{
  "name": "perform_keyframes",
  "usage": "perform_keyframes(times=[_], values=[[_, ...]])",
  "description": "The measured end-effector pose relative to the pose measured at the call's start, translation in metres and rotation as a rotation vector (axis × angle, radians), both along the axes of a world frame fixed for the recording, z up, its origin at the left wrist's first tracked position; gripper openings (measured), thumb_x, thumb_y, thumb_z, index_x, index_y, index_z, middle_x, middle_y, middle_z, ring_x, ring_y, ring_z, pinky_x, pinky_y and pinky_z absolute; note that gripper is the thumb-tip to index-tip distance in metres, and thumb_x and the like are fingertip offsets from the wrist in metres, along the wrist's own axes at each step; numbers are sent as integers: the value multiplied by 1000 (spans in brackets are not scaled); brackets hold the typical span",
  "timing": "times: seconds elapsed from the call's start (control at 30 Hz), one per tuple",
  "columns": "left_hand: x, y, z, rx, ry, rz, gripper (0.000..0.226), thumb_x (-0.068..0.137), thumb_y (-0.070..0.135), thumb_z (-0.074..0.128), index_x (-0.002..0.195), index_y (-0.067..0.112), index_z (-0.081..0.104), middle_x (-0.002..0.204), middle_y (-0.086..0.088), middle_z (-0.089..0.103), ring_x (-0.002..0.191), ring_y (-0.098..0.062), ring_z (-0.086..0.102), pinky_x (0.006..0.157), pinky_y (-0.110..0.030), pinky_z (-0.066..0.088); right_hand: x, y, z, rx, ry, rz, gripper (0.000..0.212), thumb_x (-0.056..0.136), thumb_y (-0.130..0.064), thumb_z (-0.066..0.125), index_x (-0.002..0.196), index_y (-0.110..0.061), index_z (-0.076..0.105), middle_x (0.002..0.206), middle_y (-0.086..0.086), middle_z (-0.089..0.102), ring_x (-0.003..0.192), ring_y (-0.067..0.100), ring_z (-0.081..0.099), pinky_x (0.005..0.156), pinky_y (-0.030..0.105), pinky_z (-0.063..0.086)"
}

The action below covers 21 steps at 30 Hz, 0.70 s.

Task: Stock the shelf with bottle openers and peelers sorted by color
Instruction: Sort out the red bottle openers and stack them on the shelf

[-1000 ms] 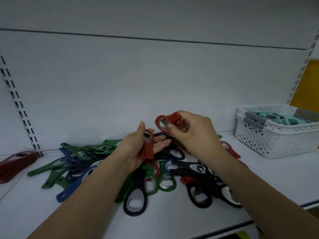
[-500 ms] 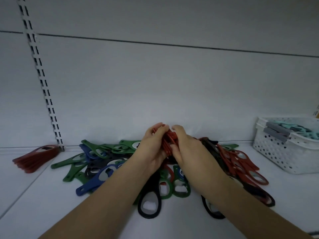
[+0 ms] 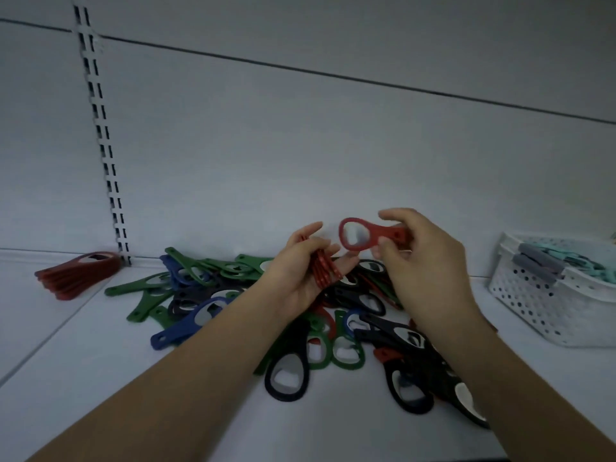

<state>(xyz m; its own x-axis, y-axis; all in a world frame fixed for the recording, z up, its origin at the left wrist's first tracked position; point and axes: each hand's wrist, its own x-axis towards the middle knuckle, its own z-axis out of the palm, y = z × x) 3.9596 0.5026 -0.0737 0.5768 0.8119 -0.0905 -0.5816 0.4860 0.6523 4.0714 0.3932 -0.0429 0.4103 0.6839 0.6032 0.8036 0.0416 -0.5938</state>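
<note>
Nearest on the white shelf [image 3: 100, 378] lay the mixed pile of bottle openers [image 3: 300, 328], black, green, blue and red tangled together; an exact count could not be made, though at least four black, four green and two blue showed. One black opener [image 3: 287, 378] lay at the near edge of the heap, ring end toward the viewer.

Above the pile the two hands were apart. The left hand [image 3: 300, 271] had its fingers curled round a bundle of red openers [image 3: 325, 270] held edge-on; the number in the bundle could not be told. The right hand [image 3: 423, 261] pinched the handle of a single red opener [image 3: 363, 235], its ring pointing left toward the bundle and not touching it. Half a second earlier both hands had been pressed together on the red bundle; since then the right hand had drawn off to the right with one opener.

Farther left, against the slotted upright [image 3: 106, 168], one fanned stack of red openers [image 3: 80, 273] rested on the shelf, well apart from the pile. At the far right stood one white perforated basket [image 3: 546, 311] holding teal and grey items, too blurred to name or count.
</note>
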Motion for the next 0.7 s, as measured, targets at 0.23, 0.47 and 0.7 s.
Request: perform_keyframes(times=[0.23, 0.47, 0.7], values=[[-4, 2, -1, 24, -71, 58, 37, 93, 4, 63, 127, 13, 53, 126, -29, 57, 87, -31, 73, 60, -34, 60, 5, 15, 6, -144, -43, 262, 40, 98, -54, 44, 101, -29, 75, 96, -8, 76, 89, 0, 67, 80, 8, 48], [-7, 0, 6, 124, 68, 26, 20, 90, 7, 67, 106, 10, 55, 115, -22, 67, 58, -12, 59, 42, -17, 48, 53, 31, -26, -604, -477, -13, 29, 86, -37, 72, 108, -22, 62, 100, -4, 61, 94, 16, 61, 76, 29, 48], [-4, -2, -3, 173, 197, -56, 43, 89, -12, 51, 127, 8, 53, 115, -21, 66, 59, -15, 60, 42, -21, 46, 65, 47, -57, -446, -572, -227, 18, 91, -23, 63, 100, -14, 51, 87, 6, 62, 77, 28, 60, 59, 31, 38]])
